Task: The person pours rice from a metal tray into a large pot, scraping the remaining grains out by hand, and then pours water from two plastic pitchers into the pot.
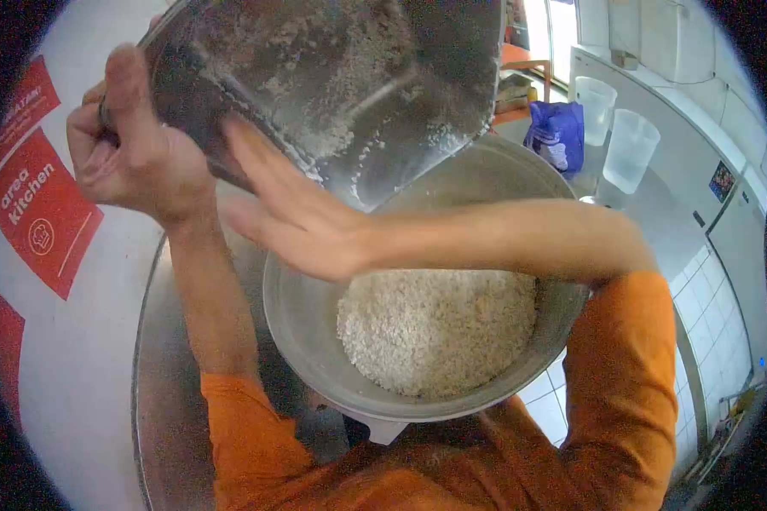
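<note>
Left hand [141, 153]: clamped on the edge of the tilted metal container [435, 51], upper left.
Right hand [302, 221]: blurred, open, at the container's lower edge; I can't tell if it touches.
White grains [435, 332]: I see them in the large pot [302, 358], lower centre; some cling inside the container.

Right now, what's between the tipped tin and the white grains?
The head view shows the right forearm crossing between the tipped tin and the white grains in the pot.
</note>
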Demonstrator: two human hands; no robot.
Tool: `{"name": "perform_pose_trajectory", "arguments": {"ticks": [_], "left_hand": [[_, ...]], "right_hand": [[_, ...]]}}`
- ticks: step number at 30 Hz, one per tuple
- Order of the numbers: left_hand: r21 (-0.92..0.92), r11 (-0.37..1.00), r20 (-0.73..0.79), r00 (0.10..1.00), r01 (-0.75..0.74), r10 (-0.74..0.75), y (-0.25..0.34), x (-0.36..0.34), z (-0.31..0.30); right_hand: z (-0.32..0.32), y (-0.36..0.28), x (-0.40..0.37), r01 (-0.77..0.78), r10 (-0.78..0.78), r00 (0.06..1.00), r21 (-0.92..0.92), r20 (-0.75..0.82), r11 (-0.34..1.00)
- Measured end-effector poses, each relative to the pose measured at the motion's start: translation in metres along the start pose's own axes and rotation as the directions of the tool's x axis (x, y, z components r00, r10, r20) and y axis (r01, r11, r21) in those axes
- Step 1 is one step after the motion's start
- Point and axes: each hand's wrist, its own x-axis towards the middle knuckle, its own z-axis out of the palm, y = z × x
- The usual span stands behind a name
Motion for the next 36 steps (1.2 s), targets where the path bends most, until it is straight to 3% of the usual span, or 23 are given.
{"name": "perform_pose_trajectory", "arguments": {"ticks": [1,5,7,10,11,13,15,16,18,19,20,21,22,24,25,27,28,29,31,32,33,35,36], "left_hand": [[-0.04,0.999,-0.014,0.999,-0.034,0.034,-0.001,0.004,-0.004],[-0.21,0.977,0.072,0.997,0.02,-0.005,0.013,0.014,-0.013],[-0.149,0.989,0.028,1.0,0.009,-0.005,0.013,0.012,-0.003],[-0.072,0.997,0.0,1.0,-0.011,0.011,0.018,0.008,0.014],[-0.044,0.999,-0.015,1.0,-0.024,0.023,0.019,0.008,0.017],[-0.16,0.983,0.025,0.995,-0.089,0.094,0.017,0.012,0.02],[-0.26,0.953,0.045,0.984,-0.158,0.175,0.02,0.017,0.018],[-0.26,0.958,0.041,0.99,-0.121,0.136,0.023,0.015,0.02],[-0.26,0.961,0.014,0.995,-0.091,0.098,0.021,0.015,0.019],[-0.194,0.976,0.043,0.993,-0.104,0.114,0.013,0.015,0.015],[-0.127,0.985,0.083,0.989,-0.115,0.126,0.009,0.015,0.013],[-0.127,0.985,0.084,0.988,-0.116,0.128,0.008,0.015,0.015],[-0.091,0.993,0.078,0.994,-0.073,0.08,0.009,0.015,0.018],[-0.058,0.998,0.07,0.997,-0.03,0.034,0.005,0.016,0.021],[0.008,0.999,0.097,0.994,0.041,-0.041,0.002,0.017,0.021],[0.073,0.992,0.108,0.988,0.104,-0.112,-0.004,0.017,0.025],[0.079,0.984,0.152,0.974,0.157,-0.168,-0.005,0.017,0.03],[0.087,0.973,0.198,0.953,0.214,-0.227,-0.007,0.015,0.034],[0.129,0.961,0.226,0.936,0.246,-0.27,-0.011,0.011,0.042],[0.223,0.941,0.293,0.903,0.255,-0.314,-0.012,0.009,0.045],[0.315,0.914,0.349,0.864,0.256,-0.363,-0.013,0.006,0.047],[0.424,0.881,0.387,0.837,0.21,-0.386,-0.01,0.007,0.05],[0.412,0.884,0.447,0.796,0.223,-0.409,-0.009,0.007,0.053]], "right_hand": [[-0.013,0.001,-0.018,-0.209,0.207,0.964,-0.004,0.166,0.978],[-0.058,-0.003,-0.015,-0.306,0.442,0.803,-0.359,0.4,0.882],[-0.065,-0.028,0.017,-0.269,0.26,0.934,0.002,0.246,0.963],[-0.038,-0.012,0.05,-0.307,0.287,0.951,0.267,0.113,0.913],[-0.023,0.007,0.048,-0.302,0.284,0.953,0.265,0.106,0.916],[0.006,0.057,0.036,-0.062,0.083,0.958,0.087,-0.273,0.994],[-0.024,0.056,0.0,-0.168,0.204,0.97,-0.24,0.133,0.956],[-0.037,0.042,-0.003,-0.156,0.196,0.97,-0.248,0.144,0.956],[-0.065,-0.008,0.006,-0.367,0.435,0.837,-0.25,0.331,0.896],[-0.076,-0.023,0.012,-0.36,0.435,0.834,-0.262,0.34,0.896],[-0.086,-0.035,0.018,-0.019,0.199,0.92,-0.467,0.338,0.884],[-0.091,-0.039,0.024,0.301,-0.05,0.921,-0.627,0.385,0.718],[-0.094,-0.037,0.029,0.301,-0.052,0.922,-0.628,0.383,0.718],[-0.103,-0.03,0.044,0.621,-0.474,0.775,-0.642,0.417,0.451],[-0.108,-0.025,0.05,0.622,-0.473,0.774,-0.642,0.42,0.449],[-0.121,-0.016,0.061,0.83,-0.563,0.39,-0.542,0.729,-0.127],[-0.125,-0.013,0.065,0.861,-0.445,0.319,-0.452,0.837,-0.234],[-0.13,-0.009,0.071,0.86,-0.444,0.32,-0.454,0.837,-0.236],[-0.141,0.001,0.086,0.861,-0.045,0.352,-0.343,0.935,-0.377],[-0.143,0.02,0.093,0.76,0.071,0.512,-0.413,0.856,-0.501],[-0.148,0.026,0.09,0.764,0.085,0.514,-0.411,0.853,-0.497],[-0.155,0.035,0.084,0.365,0.203,0.781,-0.166,0.591,-0.916],[-0.147,0.051,0.082,0.378,0.233,0.867,-0.276,0.441,-0.884]]}}
